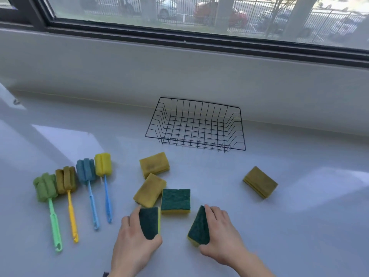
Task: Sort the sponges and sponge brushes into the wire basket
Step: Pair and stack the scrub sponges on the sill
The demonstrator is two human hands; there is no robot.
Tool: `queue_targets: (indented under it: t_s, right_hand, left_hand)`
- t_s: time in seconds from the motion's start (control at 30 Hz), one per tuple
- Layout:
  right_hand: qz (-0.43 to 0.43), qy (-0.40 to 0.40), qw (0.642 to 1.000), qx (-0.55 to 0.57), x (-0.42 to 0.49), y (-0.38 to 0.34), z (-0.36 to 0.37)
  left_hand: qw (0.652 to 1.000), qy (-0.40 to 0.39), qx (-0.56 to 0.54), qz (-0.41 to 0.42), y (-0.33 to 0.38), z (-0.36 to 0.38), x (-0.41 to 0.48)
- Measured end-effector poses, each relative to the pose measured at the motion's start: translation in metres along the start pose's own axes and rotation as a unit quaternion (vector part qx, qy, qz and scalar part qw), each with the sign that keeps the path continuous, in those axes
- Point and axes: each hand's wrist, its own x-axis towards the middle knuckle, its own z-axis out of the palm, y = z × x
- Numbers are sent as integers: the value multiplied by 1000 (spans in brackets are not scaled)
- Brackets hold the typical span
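The left hand (135, 238) holds a sponge (150, 222) near the front edge of the worktop (299, 216), with its dark green side facing up and the thumb and fingers closed on its sides. The right hand (221, 234) grips a second sponge (198, 226), which is tilted on its edge, green side to the left; the fingers lie over its top and the thumb is under its lower end.

Just behind the left hand a green-topped sponge (175, 199) lies flat, touching a yellow sponge (149, 189) on its left. Another yellow sponge (154, 164) lies behind that one, very close. A fourth yellow sponge (260, 181) lies alone toward the right side, well apart from the others.

The wire basket (196, 124) stands at the back edge of the worktop, against the wall under the window (199, 17), with nothing inside. At the left side four sponge brushes (71, 186) lie in a row, handles pointing to the front edge.
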Motion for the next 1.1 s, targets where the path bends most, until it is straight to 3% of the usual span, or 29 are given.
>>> queue_targets:
  t_s: [0.13,0.27,0.33,0.53,0.73,0.87,1.1]
  right_hand:
    - [30,60,996,55,-4,34,-26]
    - [71,106,988,91,-12,69,-59]
    - [89,118,983,106,-18,86,-70]
    - [80,113,981,137,-18,106,-93]
    - [15,71,990,124,22,84,-104]
    - [-4,37,994,106,42,69,-93]
    - [-18,45,993,105,48,65,-74]
  left_hand:
    - [995,-5,-15,94,42,14,-4]
    - [976,-57,25,207,114,60,13]
    - [970,-87,52,220,145,85,24]
    - [969,-134,93,183,173,128,46]
    - [973,-192,-97,84,152,120,52]
    - [942,-227,-242,-40,146,110,49]
    - [921,-260,-284,-56,148,106,39]
